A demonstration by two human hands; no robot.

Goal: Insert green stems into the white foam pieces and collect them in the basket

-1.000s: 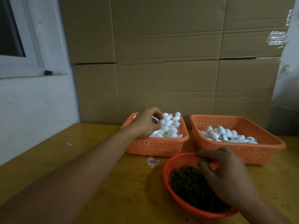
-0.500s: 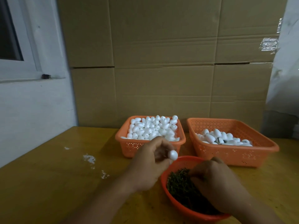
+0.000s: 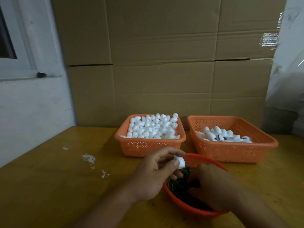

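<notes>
**Foam piece pinched over the stem bowl**

I see one white foam piece (image 3: 180,161) held in my left hand (image 3: 153,175), pinched between thumb and fingertips just above the near-left rim of the round red bowl (image 3: 194,209). The other fingers of that hand curl loosely beneath it. The bowl sits at the near edge of the table and holds a dark heap of green stems (image 3: 178,184).

My right hand (image 3: 213,188) is down inside the bowl, knuckles up, fingers curled into the stems. I cannot tell from here whether they actually grip a stem, since the fingertips are hidden under the hand and the heap is dark.

Behind the bowl stand two orange perforated baskets, side by side and close to each other. The left basket (image 3: 148,145) is heaped to the rim with plain foam pieces (image 3: 153,127). The right basket (image 3: 233,150) is larger and only partly filled, with a layer of finished pieces (image 3: 222,134) lying toward its near side; a few show dark bits among the white.

All of this rests on a yellow wooden table (image 3: 57,186), with white foam crumbs (image 3: 89,158) scattered to the left. A wall of cardboard boxes (image 3: 164,63) rises behind the baskets, and a white window frame (image 3: 24,66) shows at far left.
</notes>
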